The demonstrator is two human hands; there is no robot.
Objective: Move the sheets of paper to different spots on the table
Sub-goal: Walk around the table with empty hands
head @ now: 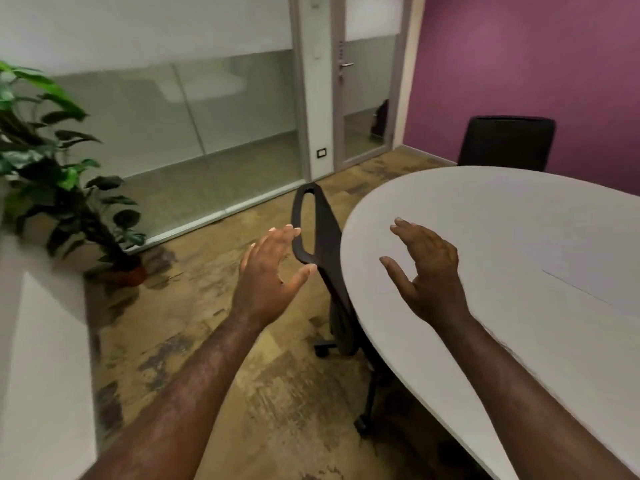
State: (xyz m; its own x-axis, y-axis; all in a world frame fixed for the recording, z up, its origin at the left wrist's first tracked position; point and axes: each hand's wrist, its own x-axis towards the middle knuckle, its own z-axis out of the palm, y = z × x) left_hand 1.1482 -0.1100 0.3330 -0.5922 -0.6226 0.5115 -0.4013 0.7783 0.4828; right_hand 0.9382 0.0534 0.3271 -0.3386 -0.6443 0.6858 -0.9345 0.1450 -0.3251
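Observation:
A white oval table [502,216] fills the right side of the view. A faint white sheet of paper [602,282] lies flat on it at the right edge, hard to tell from the tabletop. My right hand [426,271] hovers over the table's left part, fingers spread, holding nothing. My left hand [270,271] is held out over the floor, left of the table, fingers apart and empty, close to the back of a black chair [318,244].
The black chair is tucked against the table's left edge. A second black chair [507,143] stands at the far side by the purple wall. A potted plant [62,188] stands at left. Glass partitions and a door [367,98] lie beyond.

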